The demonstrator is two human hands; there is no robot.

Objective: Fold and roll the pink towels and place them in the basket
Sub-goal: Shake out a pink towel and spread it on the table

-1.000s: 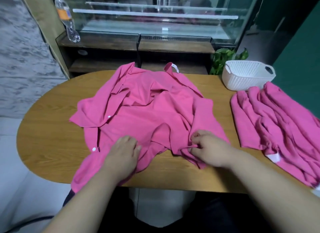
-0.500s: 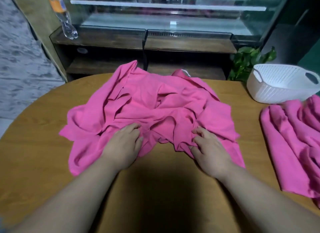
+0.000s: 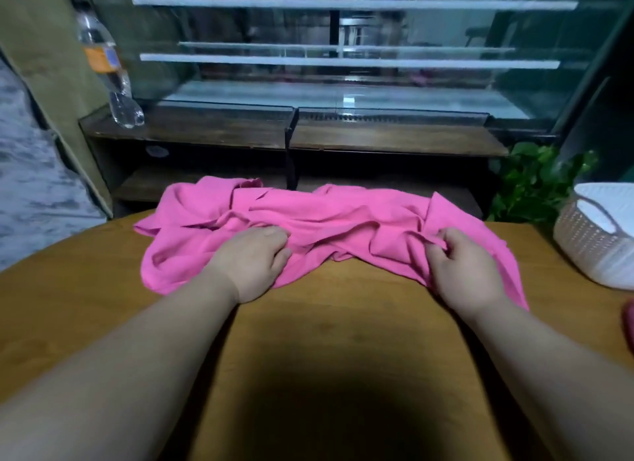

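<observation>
Far left: a clear plastic bottle with an orange label (image 3: 109, 80) stands tilted on the dark wooden ledge (image 3: 206, 131) of a glass display case (image 3: 343, 59).

In front of the case stands a round-ended wooden table (image 3: 68, 289). A crumpled bright pink towel (image 3: 329, 217) lies on the table's far half, bunched into folds – its far edge reaches the table's rear rim.

The left hand (image 3: 252, 261) rests on the towel's near-left part, fingers curled into the fabric and gripping a bunch of it. The right hand (image 3: 461, 270) rests on the near-right part, with a raised fold pinched between thumb and curled fingers. Both forearms extend over the bare wood.

Right of the towel, a green leafy plant (image 3: 535, 183) shows behind the table edge. A white perforated plastic basket (image 3: 593, 251) sits on the table at the right border, apart from the towel – its interior is mostly out of view. A sliver of pink material (image 3: 629, 323) shows at the right border; it cannot be identified.
</observation>
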